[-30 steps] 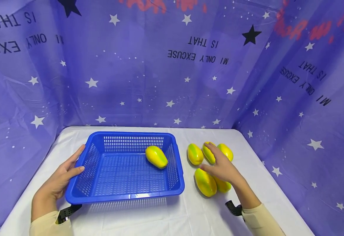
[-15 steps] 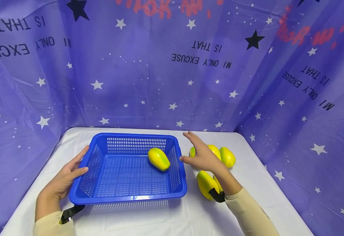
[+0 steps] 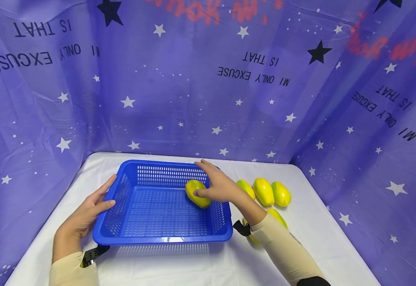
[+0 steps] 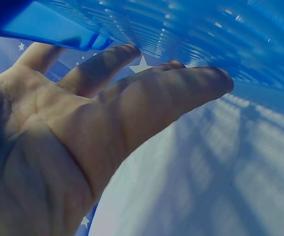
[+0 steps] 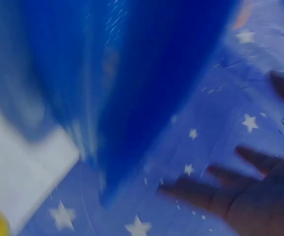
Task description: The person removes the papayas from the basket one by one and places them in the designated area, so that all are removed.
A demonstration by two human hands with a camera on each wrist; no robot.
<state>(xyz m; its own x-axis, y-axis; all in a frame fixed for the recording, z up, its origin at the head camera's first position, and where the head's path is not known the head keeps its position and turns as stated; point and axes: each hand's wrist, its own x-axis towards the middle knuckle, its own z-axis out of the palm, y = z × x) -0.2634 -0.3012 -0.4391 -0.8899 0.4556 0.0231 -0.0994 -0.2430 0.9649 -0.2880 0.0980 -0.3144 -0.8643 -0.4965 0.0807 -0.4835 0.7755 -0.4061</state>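
A blue plastic basket [image 3: 163, 240] with mesh walls stands on the table, one yellow-green mango [image 3: 193, 186] lying at its right end. My left hand [image 3: 88, 212] rests at the basket's left side, its thumb on the rim; in the left wrist view straight fingers [image 4: 176, 93] lie along the outer wall. Over the basket's right rim reaches my right hand [image 3: 218, 186]. In the head view its thumb overlaps the mango. Fingers stand spread in the right wrist view, holding nothing; whether they touch the fruit I cannot tell.
Several more mangoes [image 3: 264, 192] lie on the white tablecloth [image 3: 151, 264] right of the basket, some partly hidden by my right forearm. Purple starred curtains [image 3: 193, 99] enclose the table at the back and sides.
My right hand has moved left, from above the loose mangoes to over the basket's right end, carrying nothing visible. My left hand stays at the basket's left side; the head view has shifted slightly.
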